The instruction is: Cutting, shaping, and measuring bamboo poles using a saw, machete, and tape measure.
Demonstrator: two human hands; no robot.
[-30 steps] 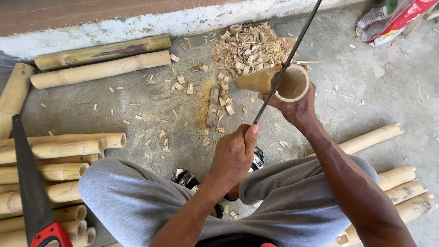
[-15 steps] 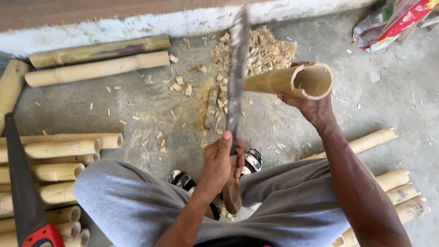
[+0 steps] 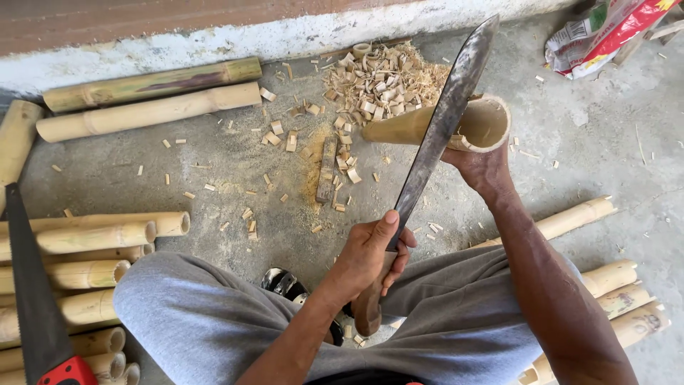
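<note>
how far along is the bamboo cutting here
Done: a pile of chips and sawdust on the concrete floor shows earlier cutting. In hand: the left hand has its grip on a machete, whose blade lies across a hollow bamboo piece held by the right hand. Left: many uncut bamboo poles lie on both sides, and a handsaw lies unused.

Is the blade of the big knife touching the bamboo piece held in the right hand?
Cannot tell. In the head view the knife blade crosses in front of the bamboo piece, hiding any contact or gap.
</note>
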